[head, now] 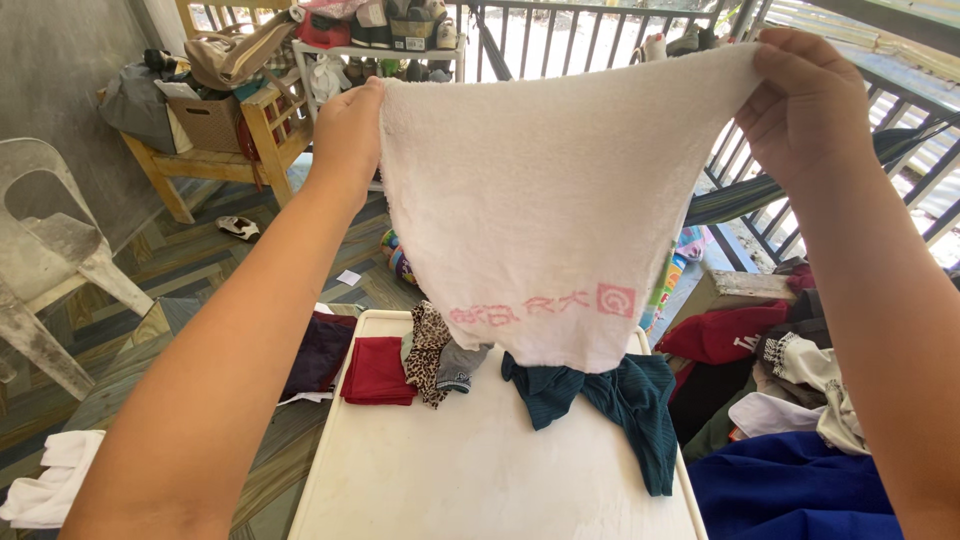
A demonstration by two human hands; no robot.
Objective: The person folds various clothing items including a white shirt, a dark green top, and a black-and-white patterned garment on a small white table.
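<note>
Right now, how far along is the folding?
Done: a folded red cloth and small folded pieces on the white table. In hand: left hand and right hand hold a white towel spread open. Left: teal garment, unfolded clothes pile.

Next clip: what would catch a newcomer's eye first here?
A white towel with pink printing near its lower edge fills the centre, held up spread by its top corners between the left hand and right hand. Below it, a white table carries a folded red cloth and a crumpled teal garment.
</note>
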